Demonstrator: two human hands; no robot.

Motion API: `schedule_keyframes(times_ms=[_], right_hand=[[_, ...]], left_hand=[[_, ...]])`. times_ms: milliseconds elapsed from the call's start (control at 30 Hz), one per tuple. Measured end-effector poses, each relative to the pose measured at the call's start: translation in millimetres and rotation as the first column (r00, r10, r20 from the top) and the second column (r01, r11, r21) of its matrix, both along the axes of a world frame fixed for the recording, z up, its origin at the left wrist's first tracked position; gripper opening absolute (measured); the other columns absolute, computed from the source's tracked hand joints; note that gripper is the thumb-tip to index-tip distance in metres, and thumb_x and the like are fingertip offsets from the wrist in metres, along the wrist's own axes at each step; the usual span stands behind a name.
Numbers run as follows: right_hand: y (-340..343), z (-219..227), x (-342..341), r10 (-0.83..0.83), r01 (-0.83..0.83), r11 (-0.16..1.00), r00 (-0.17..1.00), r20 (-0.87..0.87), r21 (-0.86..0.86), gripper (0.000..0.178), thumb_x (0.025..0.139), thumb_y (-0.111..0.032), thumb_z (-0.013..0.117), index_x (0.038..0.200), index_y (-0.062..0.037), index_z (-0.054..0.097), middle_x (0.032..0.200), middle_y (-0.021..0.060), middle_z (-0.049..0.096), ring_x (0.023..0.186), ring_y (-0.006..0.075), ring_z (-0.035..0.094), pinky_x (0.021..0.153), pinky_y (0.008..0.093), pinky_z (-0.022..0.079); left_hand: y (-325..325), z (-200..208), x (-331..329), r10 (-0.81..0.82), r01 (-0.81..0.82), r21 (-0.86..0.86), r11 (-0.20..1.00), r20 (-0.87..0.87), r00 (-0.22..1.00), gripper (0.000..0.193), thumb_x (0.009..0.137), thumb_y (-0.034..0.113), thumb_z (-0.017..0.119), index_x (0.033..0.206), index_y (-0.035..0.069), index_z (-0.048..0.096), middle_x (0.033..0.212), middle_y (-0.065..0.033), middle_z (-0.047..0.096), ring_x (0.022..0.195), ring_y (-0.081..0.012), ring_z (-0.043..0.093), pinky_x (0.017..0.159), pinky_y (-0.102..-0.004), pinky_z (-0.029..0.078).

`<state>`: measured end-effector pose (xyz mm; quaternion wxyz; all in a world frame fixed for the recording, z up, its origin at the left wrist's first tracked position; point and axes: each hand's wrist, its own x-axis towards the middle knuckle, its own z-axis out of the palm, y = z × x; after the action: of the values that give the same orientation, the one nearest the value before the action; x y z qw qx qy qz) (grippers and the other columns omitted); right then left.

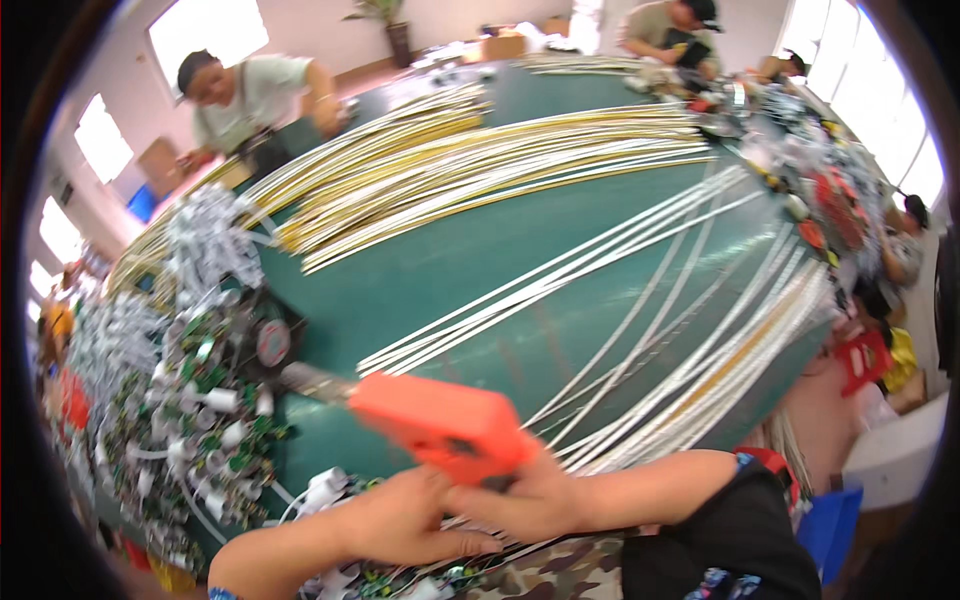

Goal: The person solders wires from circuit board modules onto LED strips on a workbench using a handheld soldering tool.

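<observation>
My right hand (535, 500) holds the orange tool (430, 415) above the counter (450, 255). It looks hard and fairly light, best held by the back. I can't tell what my left hand (405, 515) grips.

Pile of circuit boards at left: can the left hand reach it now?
Probably yes: the pile lies near the left forearm, and no obstacle shows between it and the left hand.
</observation>
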<state>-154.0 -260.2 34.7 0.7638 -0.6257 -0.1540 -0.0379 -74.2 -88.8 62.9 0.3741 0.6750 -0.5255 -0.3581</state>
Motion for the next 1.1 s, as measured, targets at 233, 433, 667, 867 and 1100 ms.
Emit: schedule_keyframes(times_ms=[233, 433, 667, 867, 1100], right_hand=[[-92, -9, 37, -0.078, 0.107, 0.583, 0.994, 0.075, -0.805, 0.067, 0.093, -0.039, 0.06, 0.144, -0.0009, 0.039, 0.149, 0.0205, 0.04, 0.138, 0.0364, 0.036, 0.115, 0.0427, 0.029], [-267, -54, 28, -0.562, 0.209, -0.205, 0.775, 0.289, -0.956, 0.06, 0.091, -0.048, 0.054, 0.133, -0.0051, 0.052, 0.131, 0.0196, 0.056, 0.123, 0.0346, 0.051, 0.103, 0.0438, 0.042], [-344, -50, -13, -0.637, -0.076, -0.521, 0.697, 0.328, -0.85, 0.045, 0.095, -0.044, 0.05, 0.114, -0.0051, 0.06, 0.102, 0.0145, 0.069, 0.099, 0.0331, 0.065, 0.083, 0.0487, 0.051], [-373, -69, 16, -0.695, 0.159, -0.33, 0.626, 0.354, -0.93, 0.053, 0.09, -0.027, 0.045, 0.131, 0.006, 0.049, 0.129, 0.0282, 0.056, 0.118, 0.0433, 0.055, 0.102, 0.0478, 0.043], [-411, -93, 56, -0.706, 0.39, 0.115, 0.679, 0.201, -0.914, 0.06, 0.084, -0.01, 0.052, 0.142, -0.0032, 0.041, 0.147, 0.0212, 0.042, 0.139, 0.0349, 0.038, 0.114, 0.0363, 0.029]], left_hand=[[31, -21, 24, -0.025, 0.043, 0.082, 0.996, -0.212, 0.977, 0.022, 0.086, 0.019, 0.072, 0.1, 0.003, 0.068, 0.099, -0.0096, 0.067, 0.091, -0.0203, 0.065, 0.081, -0.0352, 0.051], [54, -56, 23, 0.19, -0.047, 0.277, 0.96, -0.519, 0.833, 0.04, 0.091, 0.031, 0.07, 0.113, -0.001, 0.062, 0.115, -0.0108, 0.067, 0.105, -0.0153, 0.062, 0.095, -0.0302, 0.047], [44, -49, 27, 0.121, 0.083, 0.434, 0.897, -0.422, 0.898, 0.034, 0.092, 0.029, 0.068, 0.112, 0.001, 0.067, 0.121, -0.0142, 0.065, 0.119, -0.0254, 0.058, 0.1, -0.0372, 0.045], [50, -46, 23, -0.018, 0.126, 0.422, 0.898, -0.252, 0.968, 0.038, 0.093, 0.037, 0.065, 0.109, 0.002, 0.065, 0.114, -0.0132, 0.067, 0.105, -0.0224, 0.063, 0.092, -0.0338, 0.049], [38, -33, 19, -0.013, 0.077, 0.347, 0.935, -0.182, 0.983, 0.045, 0.092, 0.045, 0.063, 0.093, 0.0, 0.058, 0.091, -0.0156, 0.061, 0.081, -0.0275, 0.06, 0.073, -0.0385, 0.047]])
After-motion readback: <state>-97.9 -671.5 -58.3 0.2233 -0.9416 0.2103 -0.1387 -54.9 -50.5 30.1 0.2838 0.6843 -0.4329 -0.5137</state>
